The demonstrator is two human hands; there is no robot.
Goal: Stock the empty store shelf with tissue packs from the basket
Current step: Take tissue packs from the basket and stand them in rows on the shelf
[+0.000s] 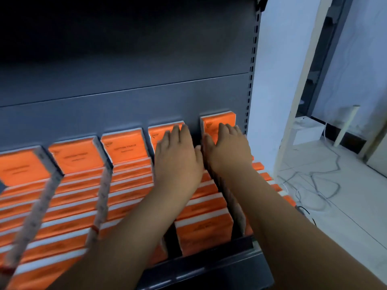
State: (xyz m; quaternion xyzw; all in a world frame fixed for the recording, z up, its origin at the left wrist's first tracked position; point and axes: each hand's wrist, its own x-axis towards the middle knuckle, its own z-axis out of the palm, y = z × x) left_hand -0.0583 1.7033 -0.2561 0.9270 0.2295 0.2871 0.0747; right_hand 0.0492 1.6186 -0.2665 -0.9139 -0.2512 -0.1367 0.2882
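A dark grey metal shelf (pixel 209 268) with a matching back panel (pixel 125 97) stands beside a pale tiled floor (pixel 345 216), where grey cables (pixel 318 183) trail near a white box (pixel 307 130). Orange tissue packs (pixel 123 143) fill the shelf in rows running from its front lip to the back panel. The right hand (pixel 228 149) lies flat, fingers straight, on the rearmost pack of the row at the shelf's right edge. The left hand (pixel 178 155) lies just as flat on the rear of the next row, gripping nothing.
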